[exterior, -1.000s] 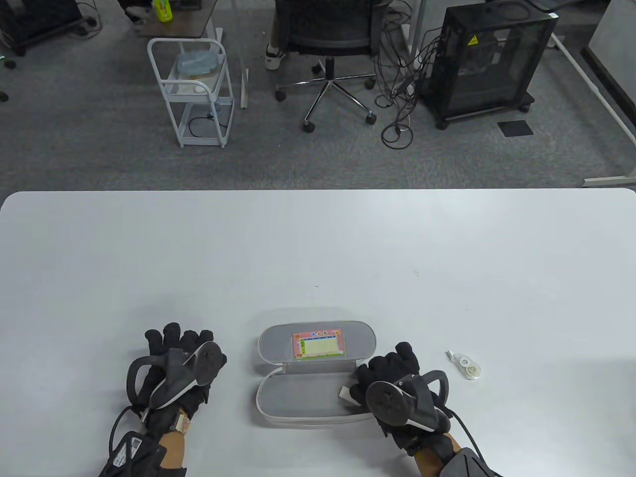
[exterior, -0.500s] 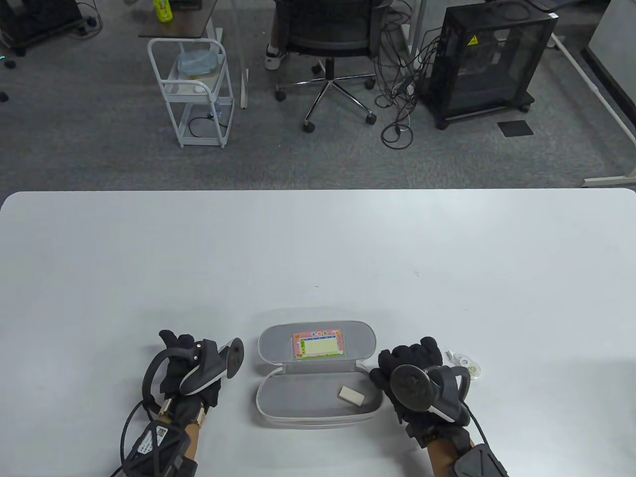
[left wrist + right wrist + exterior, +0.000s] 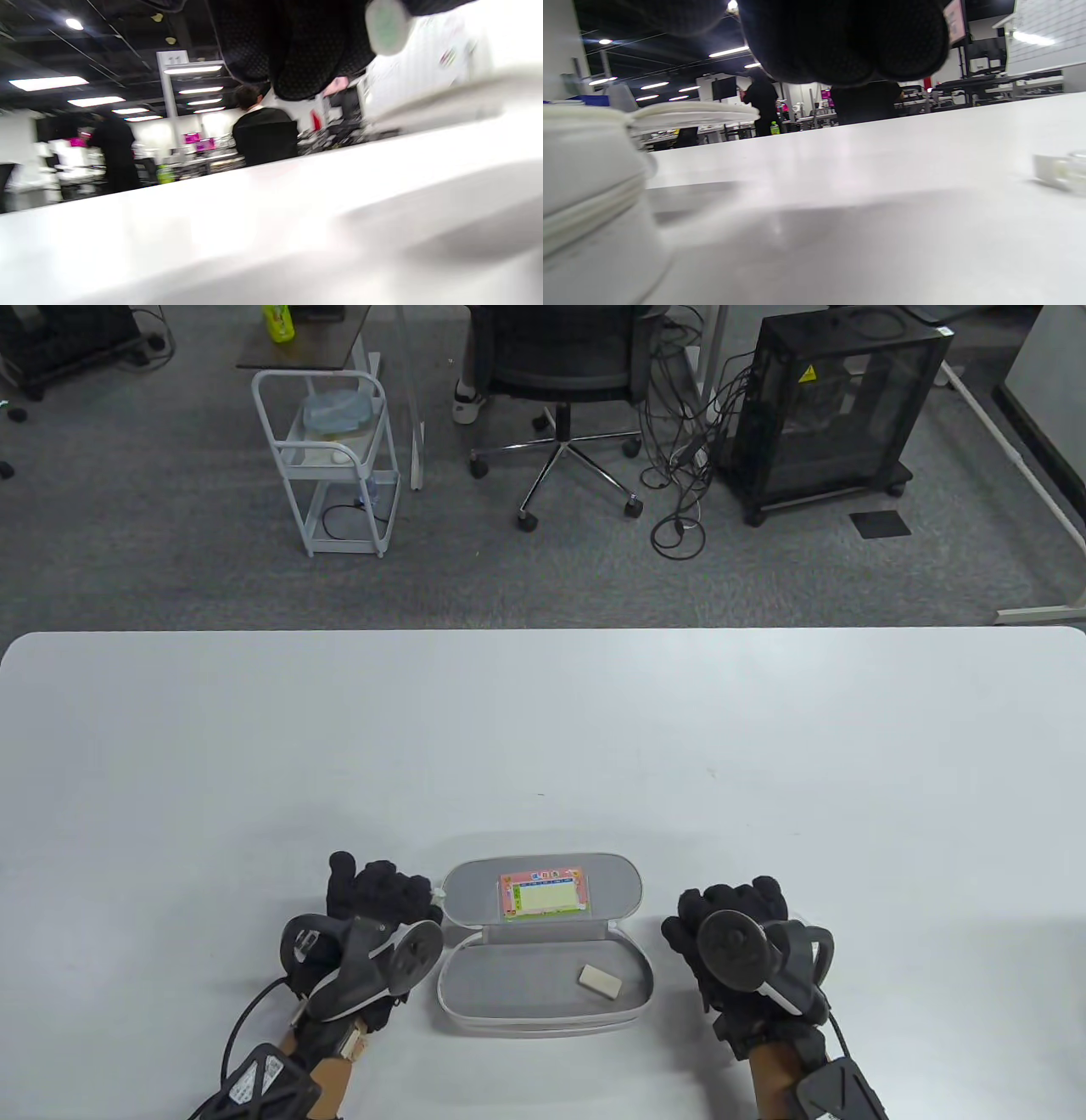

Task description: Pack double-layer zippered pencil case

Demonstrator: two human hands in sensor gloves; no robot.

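The grey pencil case lies open near the front edge, its lid [image 3: 543, 869] folded back with a colourful card [image 3: 543, 896] on the inside. A white eraser [image 3: 600, 980] lies in the base tray [image 3: 509, 993]. My left hand [image 3: 390, 886] is at the lid's left end, fingers loosely spread; whether they touch it is unclear. My right hand [image 3: 730, 899] is just right of the case, empty, and hides the correction tape in the table view. The tape [image 3: 1058, 169] lies on the table in the right wrist view, apart from my fingers [image 3: 840, 42]. The left wrist view is blurred.
The white table [image 3: 543, 729] stretches far beyond the case. The case wall [image 3: 585, 169] fills the left of the right wrist view. On the floor behind the table stand a chair [image 3: 564, 356], a white cart [image 3: 327, 458] and a black cabinet [image 3: 836, 407].
My right hand let go of the eraser in the tray and moved right, over the correction tape. My left hand moved right and forward to the lid's left end.
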